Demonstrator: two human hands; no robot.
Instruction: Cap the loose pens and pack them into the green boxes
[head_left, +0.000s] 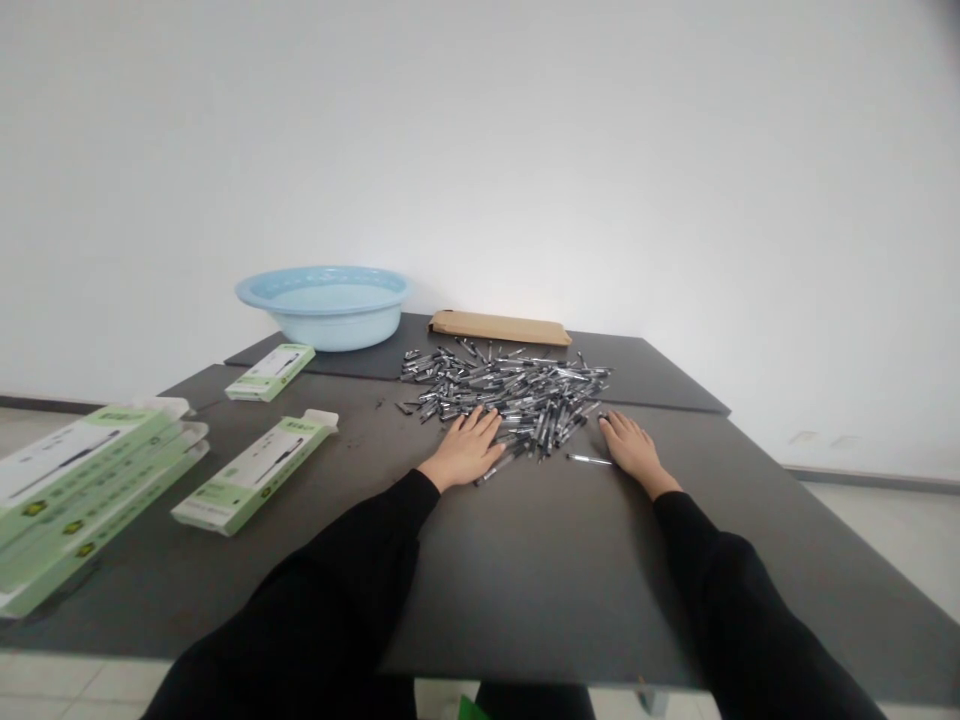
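A loose heap of black-and-clear pens (517, 385) lies across the middle of the dark table. My left hand (463, 450) rests palm down at the heap's near left edge, fingers spread and touching some pens. On the right, my right hand (631, 448) lies flat on the table, fingers stretched forward, just beside the heap. A single pen (589, 459) lies apart from the others, its right end close to my right hand. Neither hand grips anything that I can see.
Green-and-white pen boxes are stacked (82, 490) at the left, with an open-flapped box (259, 470) and another box (270, 372) nearby. A light blue basin (337, 325) stands at the back left. Behind the pens lies a flat brown cardboard piece (499, 327), near the wall.
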